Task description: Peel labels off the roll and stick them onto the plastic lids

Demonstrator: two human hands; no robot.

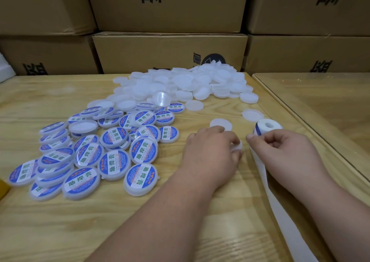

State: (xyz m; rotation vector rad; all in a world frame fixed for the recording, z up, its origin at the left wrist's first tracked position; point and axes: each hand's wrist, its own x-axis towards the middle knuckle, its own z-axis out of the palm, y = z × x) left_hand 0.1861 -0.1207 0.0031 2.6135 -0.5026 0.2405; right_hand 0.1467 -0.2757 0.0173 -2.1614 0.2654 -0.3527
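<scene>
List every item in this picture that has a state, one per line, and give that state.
Left hand: gripping a blank lid.
Right hand: fingers curled at the label roll; what they pinch is hidden.
Label roll: lying on the table, backing strip unwound toward the person.
Labelled lids: heaped at left, labels up.
Blank lids: heaped at the back, unlabelled.
Cardboard boxes: stacked, closed.

Lid under left hand mostly covered by fingers, only white edge shows; right hand fingertips pinched, label between them not discernible; label roll lower half hidden behind right hand; backing strip cut by bottom edge; box print cropped at top; small label text unreadable
</scene>
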